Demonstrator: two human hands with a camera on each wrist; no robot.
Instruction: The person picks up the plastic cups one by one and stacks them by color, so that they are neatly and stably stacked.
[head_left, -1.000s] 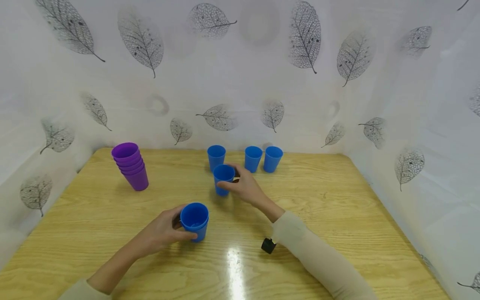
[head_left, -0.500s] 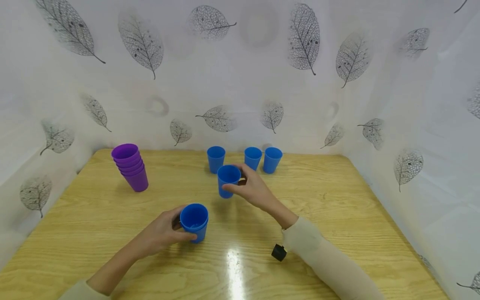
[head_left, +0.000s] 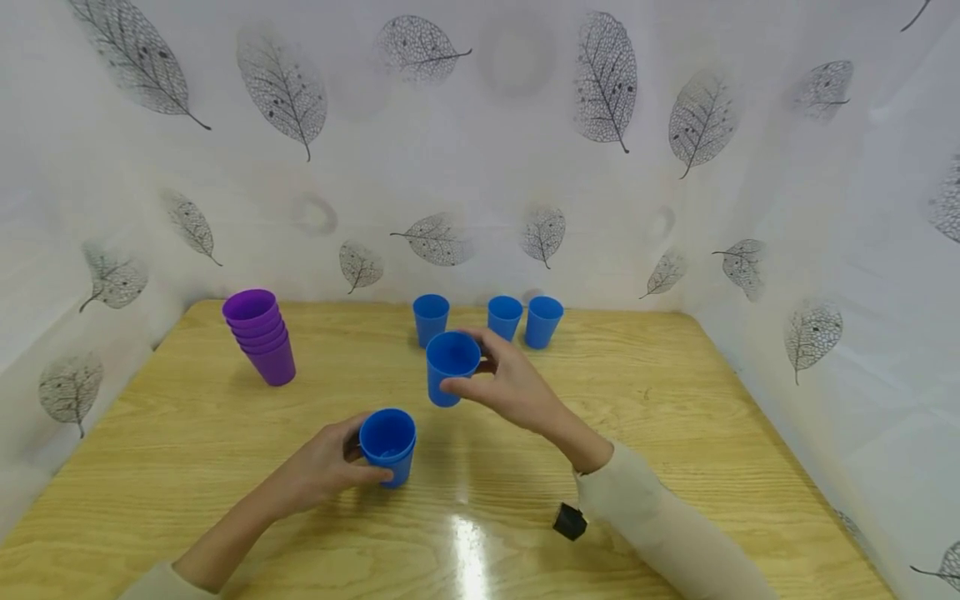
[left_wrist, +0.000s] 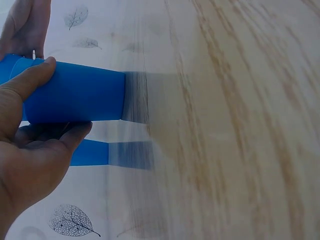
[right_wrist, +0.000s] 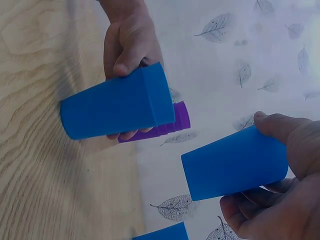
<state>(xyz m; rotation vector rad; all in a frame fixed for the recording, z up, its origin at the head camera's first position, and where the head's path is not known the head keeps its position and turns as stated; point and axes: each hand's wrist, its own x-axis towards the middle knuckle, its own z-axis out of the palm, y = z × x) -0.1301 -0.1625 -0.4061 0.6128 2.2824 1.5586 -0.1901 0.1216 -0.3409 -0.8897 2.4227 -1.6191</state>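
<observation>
The right hand point(head_left: 517, 387) grips a single blue cup point(head_left: 450, 362) by its side, thumb across the near face and fingers behind. That cup has just risen: a second ago it sat lower and smaller in the head view, close in front of the back cups, and now it is clear of the bench point(head_left: 652, 417) and somewhat nearer the person. The left hand point(head_left: 322, 467) has hardly stirred. It holds a small nest of blue cups point(head_left: 387, 454), upright on the bench, at between seven and eight o'clock from the lifted cup (two rims show, though more could hide inside). The lifted cup and the nest are apart, not touching.

For the work in hand, this seems to leave one cup free to be moved while the nest is kept steady.

Further out, with twelve o'clock pointing away from the person, a lone blue cup point(head_left: 431, 323) stands at eleven from the raised one, and a pair of blue cups point(head_left: 543, 325) stands around two. A stack of purple cups point(head_left: 270, 358) stands at ten from the nest, untouched. Beyond hangs a leaf-printed sheet point(head_left: 510, 183).
</observation>
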